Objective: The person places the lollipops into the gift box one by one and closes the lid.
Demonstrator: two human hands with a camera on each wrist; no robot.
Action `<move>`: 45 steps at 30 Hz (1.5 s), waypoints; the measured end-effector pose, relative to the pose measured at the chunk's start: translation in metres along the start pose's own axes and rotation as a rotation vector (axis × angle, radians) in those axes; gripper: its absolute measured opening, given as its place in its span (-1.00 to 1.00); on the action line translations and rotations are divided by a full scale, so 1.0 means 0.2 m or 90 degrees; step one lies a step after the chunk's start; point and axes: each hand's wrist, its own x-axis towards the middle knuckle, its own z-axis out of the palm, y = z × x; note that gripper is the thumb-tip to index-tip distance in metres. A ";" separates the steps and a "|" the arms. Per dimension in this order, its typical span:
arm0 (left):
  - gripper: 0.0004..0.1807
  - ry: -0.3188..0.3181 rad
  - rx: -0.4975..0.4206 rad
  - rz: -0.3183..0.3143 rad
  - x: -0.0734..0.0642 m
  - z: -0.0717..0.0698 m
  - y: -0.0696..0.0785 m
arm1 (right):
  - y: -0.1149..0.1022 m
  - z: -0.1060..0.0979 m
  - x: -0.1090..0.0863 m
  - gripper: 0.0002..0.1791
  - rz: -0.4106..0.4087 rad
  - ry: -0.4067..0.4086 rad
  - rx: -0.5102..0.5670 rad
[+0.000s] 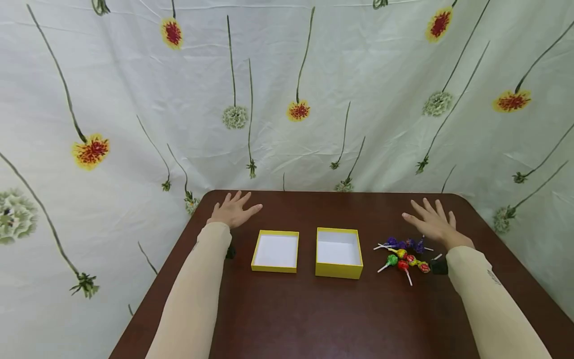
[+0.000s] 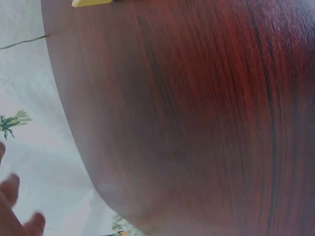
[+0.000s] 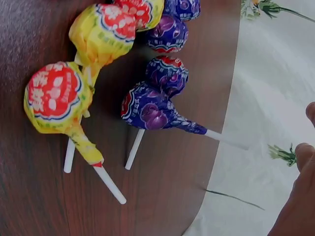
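My left hand [image 1: 231,211] is at the far left of the table, fingers spread, holding nothing. Nearest to it lies a shallow yellow box lid [image 1: 275,269] with a white inside. Right of the lid stands a deeper yellow box [image 1: 338,270], white and bare within. Over on the right, my right hand [image 1: 434,224] spreads its fingers beyond a pile of wrapped lollipops [image 1: 402,257]. In the right wrist view, purple lollipops [image 3: 153,110] lie beside yellow-and-red ones [image 3: 58,98], white sticks showing. Only fingertips [image 2: 34,223] of the left hand show in its wrist view.
Everything lies on a dark reddish-brown table [image 1: 341,319] with rounded far corners. Behind it hangs a pale cloth [image 1: 269,149] printed with flowers and stems. A green lollipop [image 1: 392,260] lies at the near side of the pile.
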 end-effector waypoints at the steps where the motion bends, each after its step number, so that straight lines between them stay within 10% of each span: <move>1: 0.08 -0.001 0.000 0.005 0.00 0.00 0.00 | 0.00 0.00 0.00 0.00 -0.002 -0.003 0.003; 29: 0.01 0.020 -0.118 0.101 -0.09 0.11 0.09 | -0.03 0.09 0.06 -0.07 -0.044 -0.038 0.070; 45: -0.03 -0.002 -0.125 0.188 -0.13 0.19 0.27 | 0.00 0.14 0.03 -0.02 -0.044 -0.047 0.091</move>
